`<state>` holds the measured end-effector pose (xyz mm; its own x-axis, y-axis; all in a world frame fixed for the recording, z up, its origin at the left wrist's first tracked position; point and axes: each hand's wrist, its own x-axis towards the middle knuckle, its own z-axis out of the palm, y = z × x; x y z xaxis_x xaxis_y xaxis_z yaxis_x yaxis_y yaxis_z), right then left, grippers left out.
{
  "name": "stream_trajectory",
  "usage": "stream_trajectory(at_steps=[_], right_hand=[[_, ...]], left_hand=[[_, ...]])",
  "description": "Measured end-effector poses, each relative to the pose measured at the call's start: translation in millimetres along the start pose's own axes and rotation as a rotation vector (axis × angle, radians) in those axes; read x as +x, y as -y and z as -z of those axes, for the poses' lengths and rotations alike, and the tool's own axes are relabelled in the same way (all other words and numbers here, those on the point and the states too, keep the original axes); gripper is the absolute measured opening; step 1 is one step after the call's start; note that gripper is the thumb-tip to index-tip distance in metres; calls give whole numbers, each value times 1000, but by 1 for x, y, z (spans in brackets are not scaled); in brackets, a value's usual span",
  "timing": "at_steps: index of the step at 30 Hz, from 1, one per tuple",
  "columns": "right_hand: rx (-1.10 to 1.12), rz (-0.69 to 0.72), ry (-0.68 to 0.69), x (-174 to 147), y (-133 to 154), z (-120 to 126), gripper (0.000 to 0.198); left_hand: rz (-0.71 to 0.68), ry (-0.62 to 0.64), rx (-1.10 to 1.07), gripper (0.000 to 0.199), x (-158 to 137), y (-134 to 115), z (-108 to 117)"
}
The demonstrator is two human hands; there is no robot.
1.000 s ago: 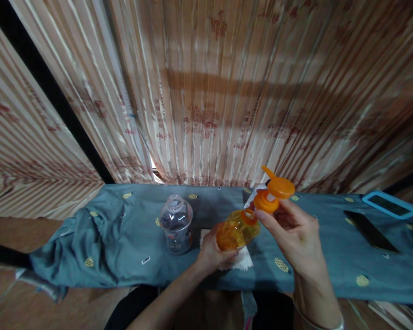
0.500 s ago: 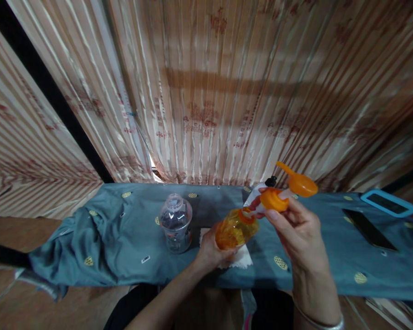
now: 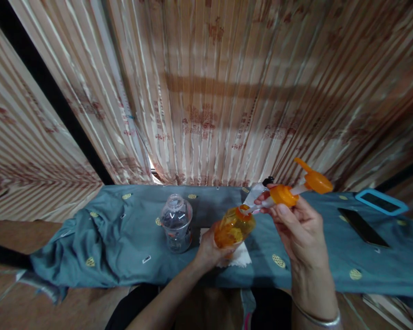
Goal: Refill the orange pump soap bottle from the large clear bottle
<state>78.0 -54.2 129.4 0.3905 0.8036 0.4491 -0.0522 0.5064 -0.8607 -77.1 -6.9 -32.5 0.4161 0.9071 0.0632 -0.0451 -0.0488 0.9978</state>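
A tilted bottle (image 3: pixel 234 228) of clear amber plastic is wrapped by the fingers of my left hand (image 3: pixel 209 250). Between the thumb and fingers of my right hand (image 3: pixel 301 227) is an orange pump head (image 3: pixel 285 196), its collar pinched and its nozzle pointing up and away. The pump's pale tube slants down to the bottle's orange neck, its lower end still at or inside the opening. Under the bottle lies a white paper towel (image 3: pixel 242 257). Left of it, a clear plastic bottle (image 3: pixel 176 223) stands upright. Behind my right fingers a white bottle with a black top (image 3: pixel 256 195) is partly hidden.
A blue-green patterned cloth (image 3: pixel 124 238) covers the narrow table and bunches at the left end. To the right lie a dark phone (image 3: pixel 363 227) and a blue-framed device (image 3: pixel 382 201). Striped curtains (image 3: pixel 199 91) hang close behind the table.
My right hand has drawn the pump head up and to the right, so more of the tube shows outside the bottle. My left hand and the amber bottle have barely shifted.
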Motion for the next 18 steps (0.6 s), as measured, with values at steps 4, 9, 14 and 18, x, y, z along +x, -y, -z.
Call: stream_trajectory(at_steps=[4,9,14,18], right_hand=[[59,-57,-60,0,3,-3,28],[106,25,-170,-6,18,0,27],[-100,103,-77,-17,22,-1,20],[-284,72,-2,-24,16,-11,35]], left_hand=[[-26,-4,-72,69,-1,2,2],[-34,-19,-67,69,-3,5,5],[-73,41,-134,64,-9,-6,4],[-78,50,-98,63,-15,-16,3]])
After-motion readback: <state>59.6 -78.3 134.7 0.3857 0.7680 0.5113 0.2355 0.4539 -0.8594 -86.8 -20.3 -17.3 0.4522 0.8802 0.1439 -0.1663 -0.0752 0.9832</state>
